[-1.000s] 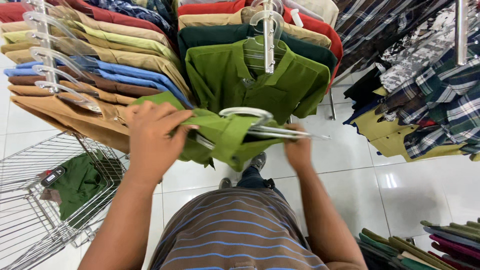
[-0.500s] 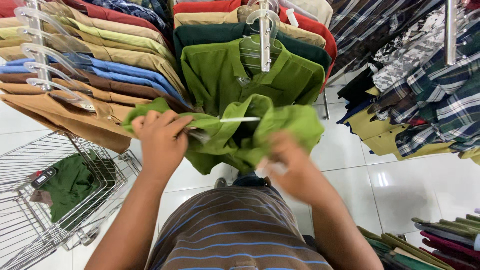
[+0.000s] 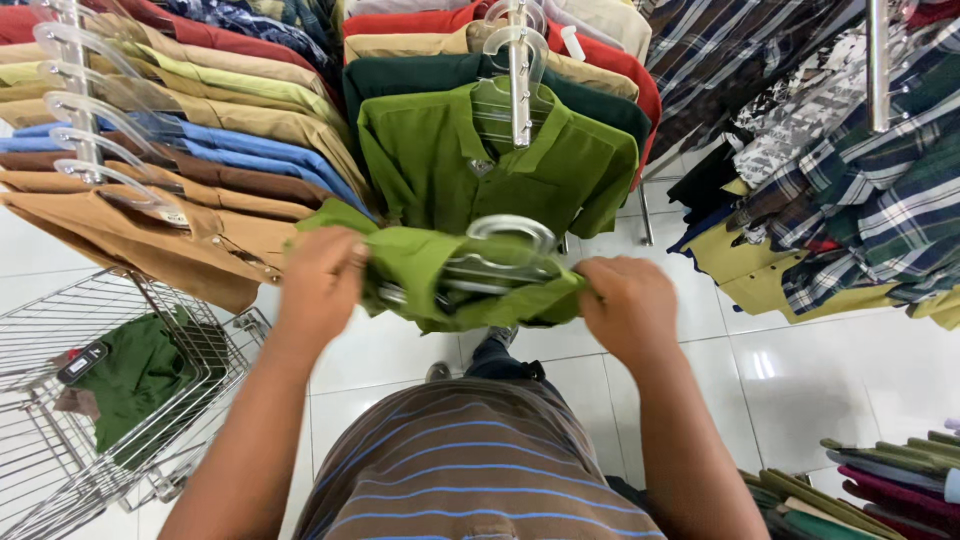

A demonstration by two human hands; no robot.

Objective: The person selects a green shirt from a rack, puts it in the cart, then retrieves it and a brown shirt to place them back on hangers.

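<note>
Cloth of the green shirt (image 3: 440,265), soft, light and limp on its clear hanger (image 3: 505,250), is gripped at either end before the rack by left hand (image 3: 320,275) and right hand (image 3: 625,300), best taken at the shoulders.

Wire cart (image 3: 60,400), lower left of frame: held a dark green garment (image 3: 130,375) and a small dark device (image 3: 82,362). Shirt rack (image 3: 180,130), upper left: tan, blue, brown, yellow-green. Centre top: hanging green shirt (image 3: 450,165) before dark green, tan, red. Plaid shirts (image 3: 880,190), upper right. Folded stack (image 3: 890,480), lower right. White tiled floor (image 3: 800,360).
</note>
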